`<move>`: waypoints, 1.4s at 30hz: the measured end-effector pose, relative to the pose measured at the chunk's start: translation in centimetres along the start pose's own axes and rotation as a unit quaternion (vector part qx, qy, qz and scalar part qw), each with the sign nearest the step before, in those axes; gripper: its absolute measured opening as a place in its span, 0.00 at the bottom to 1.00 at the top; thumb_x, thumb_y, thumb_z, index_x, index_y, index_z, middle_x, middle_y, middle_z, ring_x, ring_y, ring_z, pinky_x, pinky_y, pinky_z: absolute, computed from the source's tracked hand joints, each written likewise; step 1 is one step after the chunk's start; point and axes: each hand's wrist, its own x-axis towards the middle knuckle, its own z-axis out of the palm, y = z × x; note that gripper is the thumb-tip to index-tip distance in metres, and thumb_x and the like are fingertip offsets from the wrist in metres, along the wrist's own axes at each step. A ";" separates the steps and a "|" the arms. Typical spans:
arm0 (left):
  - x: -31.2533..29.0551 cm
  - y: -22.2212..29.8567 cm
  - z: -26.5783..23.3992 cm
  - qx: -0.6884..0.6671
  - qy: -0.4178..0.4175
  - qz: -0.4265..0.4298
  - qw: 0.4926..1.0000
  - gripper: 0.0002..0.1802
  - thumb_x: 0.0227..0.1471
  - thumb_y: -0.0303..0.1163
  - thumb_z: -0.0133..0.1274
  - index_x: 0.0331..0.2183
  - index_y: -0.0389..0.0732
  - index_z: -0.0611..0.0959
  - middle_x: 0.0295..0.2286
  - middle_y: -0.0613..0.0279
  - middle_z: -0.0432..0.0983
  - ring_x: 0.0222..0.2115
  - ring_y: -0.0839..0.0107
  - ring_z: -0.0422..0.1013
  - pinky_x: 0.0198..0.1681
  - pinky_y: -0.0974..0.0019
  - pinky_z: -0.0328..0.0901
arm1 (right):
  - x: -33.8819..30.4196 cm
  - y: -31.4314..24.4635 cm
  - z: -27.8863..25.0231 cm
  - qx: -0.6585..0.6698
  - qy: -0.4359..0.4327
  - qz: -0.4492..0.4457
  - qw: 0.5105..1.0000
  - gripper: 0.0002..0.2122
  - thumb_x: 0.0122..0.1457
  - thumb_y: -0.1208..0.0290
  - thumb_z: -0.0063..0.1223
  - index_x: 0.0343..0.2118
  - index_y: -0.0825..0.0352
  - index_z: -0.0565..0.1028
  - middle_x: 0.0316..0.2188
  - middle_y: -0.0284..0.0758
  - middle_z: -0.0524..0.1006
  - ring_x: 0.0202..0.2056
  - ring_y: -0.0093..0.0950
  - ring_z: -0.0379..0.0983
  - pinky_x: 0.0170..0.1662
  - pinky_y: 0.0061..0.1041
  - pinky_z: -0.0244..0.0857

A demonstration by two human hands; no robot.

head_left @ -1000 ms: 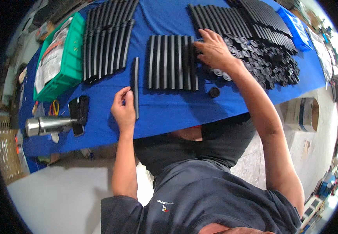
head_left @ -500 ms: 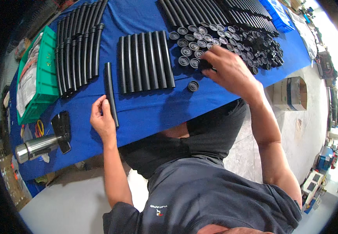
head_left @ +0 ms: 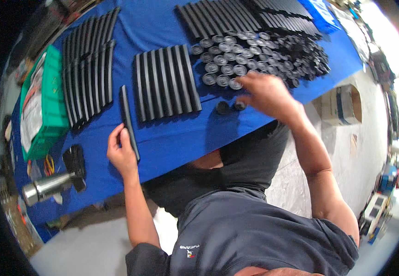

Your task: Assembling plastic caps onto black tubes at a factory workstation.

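A loose black tube [head_left: 126,106] on the blue tablecloth [head_left: 162,149], beside the left hand [head_left: 123,151], while the right hand [head_left: 270,94] works among black caps.
The tube lies nearly upright in view, just past the left hand's twelve o'clock; thumb and forefinger sit close together at its edge, but whether they pinch it I cannot tell. At its three o'clock are two loose caps [head_left: 222,108], the nearer-to-hand one by the right thumb; the right hand's fingers are parted, their grip blurred. A row of tubes [head_left: 166,83] lies toward half past one, the cap pile [head_left: 227,60] at two, more tubes [head_left: 86,83] at eleven, a green crate [head_left: 54,108] past nine, a steel flask [head_left: 47,187] at eight.
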 end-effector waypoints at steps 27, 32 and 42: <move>-0.1 0.6 0.0 -0.020 -0.002 -0.014 1.000 0.12 0.60 0.29 0.53 0.42 0.32 0.81 0.37 0.63 0.79 0.34 0.81 0.72 0.39 0.76 0.67 | -1.3 0.7 -3.0 0.120 0.146 0.034 0.981 0.17 0.52 0.68 0.60 0.42 0.69 0.72 0.31 0.45 0.73 0.34 0.47 0.73 0.39 0.42 0.67; 0.0 0.9 -0.3 -0.002 -0.009 0.000 1.000 0.11 0.60 0.29 0.53 0.42 0.32 0.81 0.36 0.64 0.78 0.31 0.82 0.70 0.35 0.77 0.66 | -5.1 1.2 3.1 0.165 0.078 0.096 0.978 0.17 0.53 0.71 0.59 0.45 0.71 0.71 0.33 0.46 0.73 0.36 0.47 0.73 0.39 0.40 0.68; -0.3 0.6 0.2 -0.040 0.006 0.029 0.999 0.11 0.60 0.27 0.53 0.42 0.32 0.81 0.36 0.61 0.79 0.32 0.80 0.72 0.37 0.75 0.68 | -4.2 0.8 5.5 0.128 0.137 0.101 0.977 0.20 0.53 0.72 0.61 0.49 0.69 0.71 0.31 0.43 0.73 0.33 0.41 0.74 0.37 0.37 0.68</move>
